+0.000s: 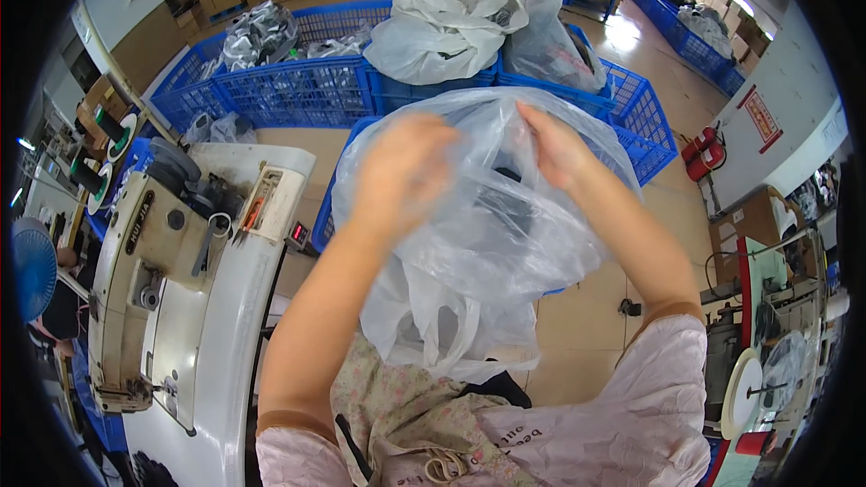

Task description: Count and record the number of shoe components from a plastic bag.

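A large clear plastic bag [532,234] sits in front of me over a blue crate [327,216], with dark contents showing faintly through its film. At the bag's upper right, my right hand [557,151] is closed, pinching the film between thumb and fingers. My left hand [410,162] is over the bag's left side, smeared by motion, so its fingers and any grip on the film cannot be made out. Below, nearer my body, hangs a whitish plastic bag [424,316] with loop handles.
To my left stands an industrial sewing machine [135,280] on a white table [230,334], with scissors in a tray [271,203]. Blue crates [289,86] with bagged goods line the far side. Fire extinguishers [704,153] stand at right, and another machine [726,352] is nearer.
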Motion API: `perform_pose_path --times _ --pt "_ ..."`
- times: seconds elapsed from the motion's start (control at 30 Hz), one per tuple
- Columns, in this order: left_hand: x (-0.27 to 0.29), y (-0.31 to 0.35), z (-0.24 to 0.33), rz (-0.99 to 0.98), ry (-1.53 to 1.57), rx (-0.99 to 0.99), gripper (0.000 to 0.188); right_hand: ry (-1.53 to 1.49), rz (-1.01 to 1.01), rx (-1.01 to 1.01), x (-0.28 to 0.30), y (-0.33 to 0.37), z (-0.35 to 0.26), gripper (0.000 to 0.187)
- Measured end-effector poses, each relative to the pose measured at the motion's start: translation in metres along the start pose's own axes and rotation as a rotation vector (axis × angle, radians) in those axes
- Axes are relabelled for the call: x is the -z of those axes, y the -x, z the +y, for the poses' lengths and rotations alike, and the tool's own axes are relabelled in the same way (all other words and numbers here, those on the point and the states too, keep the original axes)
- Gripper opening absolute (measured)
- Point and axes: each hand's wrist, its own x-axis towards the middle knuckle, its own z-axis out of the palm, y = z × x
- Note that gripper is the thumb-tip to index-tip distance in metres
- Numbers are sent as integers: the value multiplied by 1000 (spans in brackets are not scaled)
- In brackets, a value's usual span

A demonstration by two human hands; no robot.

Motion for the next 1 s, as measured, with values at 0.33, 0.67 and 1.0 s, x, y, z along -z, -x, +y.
perform_pose_path --times 0.33,0.67,1.0 --pt "-67 84 61 -662 -179 64 84 34 233 153 2 -27 -29 33" --pt "-56 126 85 -785 -277 109 49 -149 178 155 -11 -26 -21 33" --pt "-31 44 22 -753 -469 74 39 216 6 316 1 11 -38 35"
